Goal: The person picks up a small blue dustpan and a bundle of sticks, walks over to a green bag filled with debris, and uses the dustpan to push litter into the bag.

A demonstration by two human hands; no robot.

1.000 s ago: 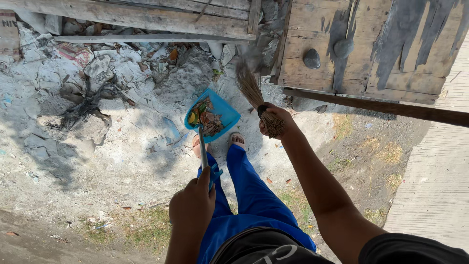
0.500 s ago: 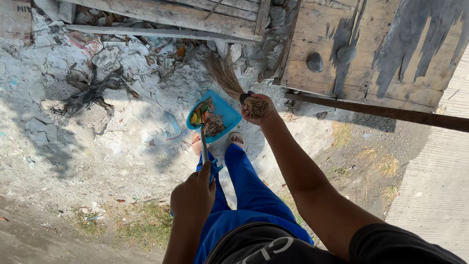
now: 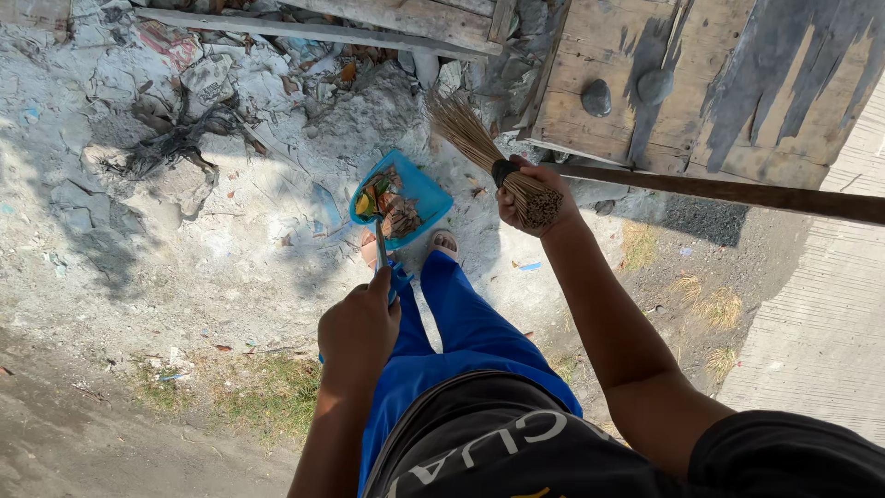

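Debris, dry leaves and scraps, already fills the blue dustpan (image 3: 402, 196), which sits on the pale, dusty ground (image 3: 184, 267) just ahead of the person's sandalled feet (image 3: 446, 243). The left hand (image 3: 358, 330) has its grip closed around the top of the dustpan's long upright handle (image 3: 381, 247), and the pan's mouth faces away from the feet toward the rubble heap (image 3: 230, 83) under the wooden planks (image 3: 406, 20). The right hand (image 3: 527, 201) has its grip closed on the bound end of a short stick broom (image 3: 470, 138), the bristles fanning out up and left, close beside the pan's far edge and near the weathered wooden pallet (image 3: 701, 92). Two dark stones (image 3: 596, 97) lie on that pallet; a dark beam (image 3: 737, 192) runs along its lower edge.

To sweep well here, I would judge that the pan's front lip must stay flat on the ground so dust does not slide beneath it, with the handle held steady. The broom should work in short, low strokes drawn toward the lip, bristle tips brushing the ground; hard flicks in this loose powder would likely raise dust and scatter what the pan already holds. Keeping the loaded pan level matters too.
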